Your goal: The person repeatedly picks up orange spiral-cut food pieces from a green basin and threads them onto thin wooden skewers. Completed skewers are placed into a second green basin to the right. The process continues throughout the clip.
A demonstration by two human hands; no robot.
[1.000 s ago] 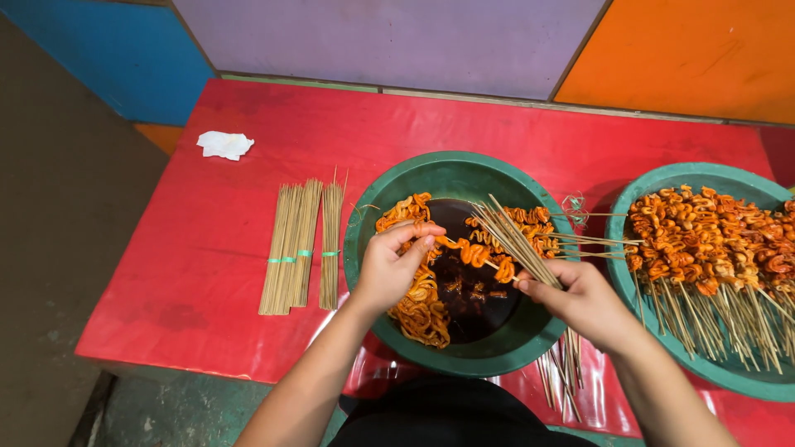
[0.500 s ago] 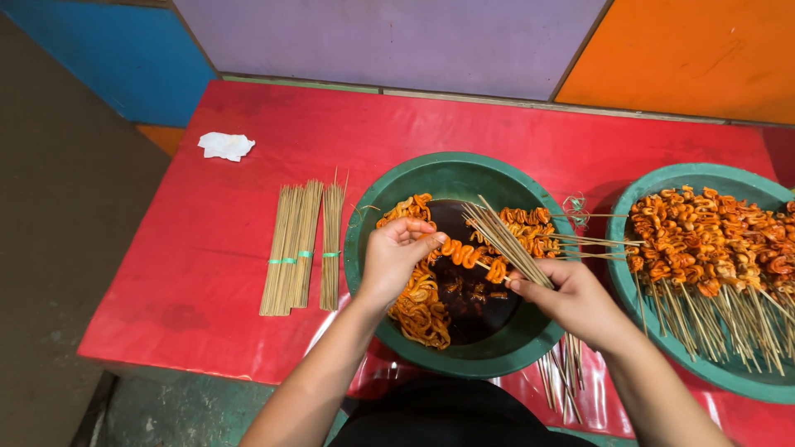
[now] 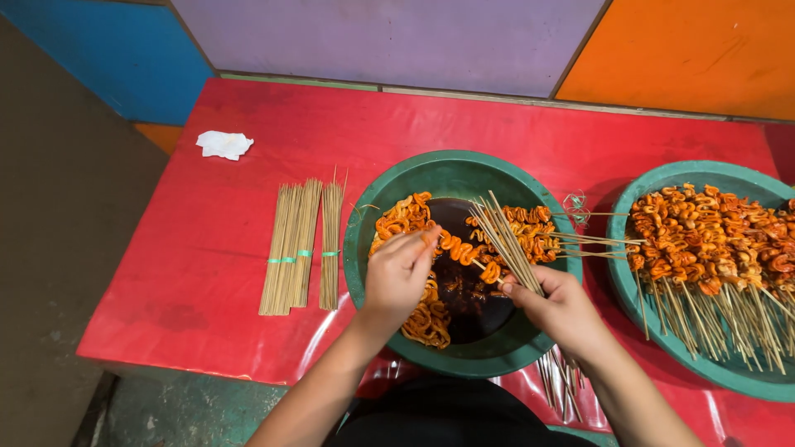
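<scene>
Watching the head cam feed here, and the action is all over the green basin (image 3: 377, 199) in the middle of the frame, sitting on the red bench (image 3: 248, 190). My left hand (image 3: 397, 277) is pinched shut on the end of a coiled orange strip of marinated meat (image 3: 451, 246), fingertips up near the basin's centre-left. My right hand (image 3: 556, 308) is at the lower right of the basin, closed around a fanned bundle of bare bamboo skewers (image 3: 505, 236) plus the one being loaded. That loaded skewer (image 3: 484, 269) runs on a diagonal, from the right hand up and left toward the left hand, so the meat sits right between the two hands with the left one touching it at the tip end. More orange coils are heaped along the basin's left and upper right sides around a dark pool of marinade (image 3: 468, 298). Over at the right edge of the frame there's a second green basin (image 3: 654, 186) piled with finished skewers (image 3: 712, 240), sticks pointing down toward me. Left of the middle basin lie tied bundles of spare skewers (image 3: 298, 244), long axis running up-down in frame, well apart from both hands. A crumpled white tissue (image 3: 224, 144) sits at upper left.
</scene>
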